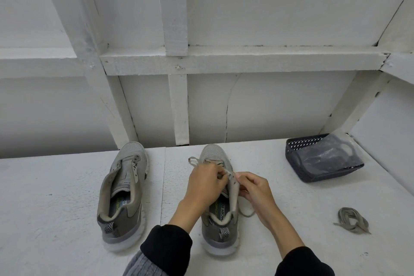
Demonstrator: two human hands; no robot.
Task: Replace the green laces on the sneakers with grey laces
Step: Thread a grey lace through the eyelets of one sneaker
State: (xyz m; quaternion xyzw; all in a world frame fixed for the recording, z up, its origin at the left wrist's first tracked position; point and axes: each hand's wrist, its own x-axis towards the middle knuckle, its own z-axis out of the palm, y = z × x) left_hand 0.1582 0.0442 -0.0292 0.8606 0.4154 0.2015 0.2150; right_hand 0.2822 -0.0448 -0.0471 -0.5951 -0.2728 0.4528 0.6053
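Right sneaker (pixel 218 208) mid-desk, grey lace (pixel 194 161) partly threaded. Left hand (pixel 205 182) and right hand (pixel 255 190) fingers curled, pinching lace at eyelets. Unlaced sneaker (pixel 124 195) to its left; coiled lace (pixel 352 219) and dark basket (pixel 322 159) to its right on desk (pixel 56 197).

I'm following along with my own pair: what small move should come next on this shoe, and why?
Probably draw the grey lace through the eyelet it is at: both the left hand and right hand pinch it over the right sneaker, with slack looped alongside.
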